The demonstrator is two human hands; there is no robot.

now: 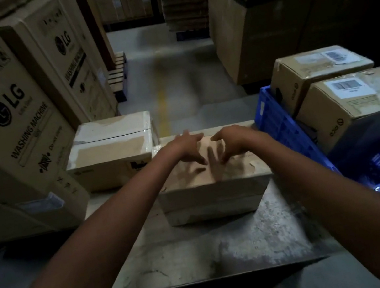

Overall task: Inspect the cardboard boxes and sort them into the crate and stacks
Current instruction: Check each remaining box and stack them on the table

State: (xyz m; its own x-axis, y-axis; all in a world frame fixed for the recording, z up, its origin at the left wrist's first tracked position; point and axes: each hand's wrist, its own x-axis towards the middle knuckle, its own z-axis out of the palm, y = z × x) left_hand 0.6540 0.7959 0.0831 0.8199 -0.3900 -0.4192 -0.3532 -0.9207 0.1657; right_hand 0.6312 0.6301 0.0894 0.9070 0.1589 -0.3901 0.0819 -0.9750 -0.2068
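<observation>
a plain brown cardboard box (212,195) sits mid-way on the scuffed grey metal table (201,250). the left hand (184,146) and right hand (232,140) are over its top, fingers spread and loosely bent, gripping nothing; whether they touch it cannot be told. the blue plastic crate (279,129) just right holds two labelled brown cartons (353,106); a taped cardboard box (112,151) lies left.
</observation>
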